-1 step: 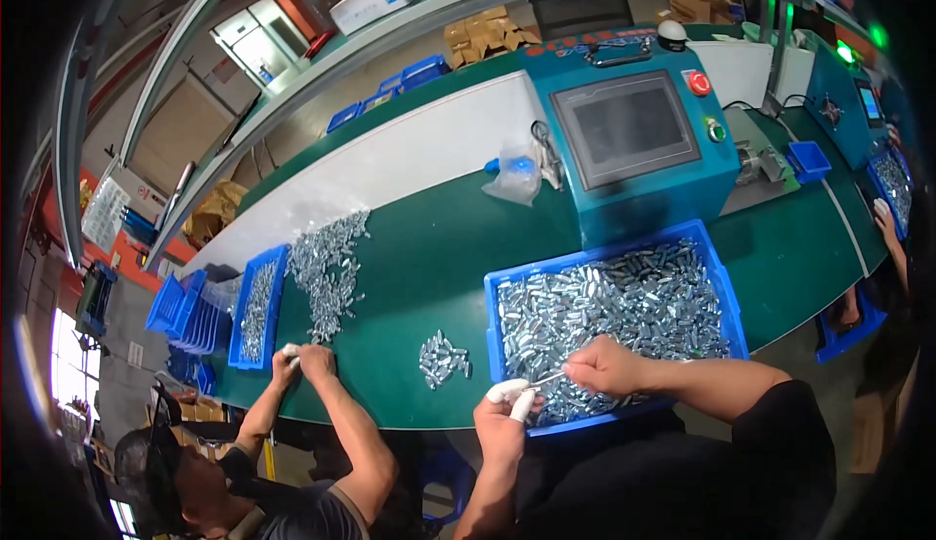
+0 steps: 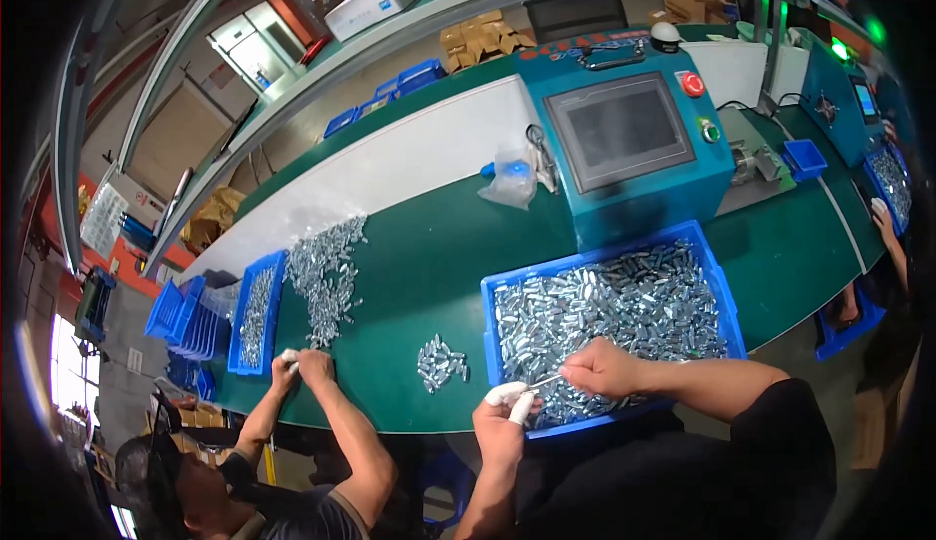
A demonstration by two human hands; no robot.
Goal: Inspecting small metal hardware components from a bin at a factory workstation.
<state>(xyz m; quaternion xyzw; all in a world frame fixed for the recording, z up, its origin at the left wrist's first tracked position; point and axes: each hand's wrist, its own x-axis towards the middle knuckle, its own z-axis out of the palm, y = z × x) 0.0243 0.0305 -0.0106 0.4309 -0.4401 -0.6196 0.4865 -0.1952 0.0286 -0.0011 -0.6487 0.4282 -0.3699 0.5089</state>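
Nothing shows as changed: the left hand (image 2: 504, 413) and right hand (image 2: 603, 368) sit as before over the blue bin (image 2: 717, 277) at the desk's near edge, and the co-worker's hands (image 2: 300, 365) have not shifted either.

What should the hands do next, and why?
Probably carry the part over to the small pile on the mat. The right hand and the left hand meet over the front edge of the blue bin, with a thin piece between them.
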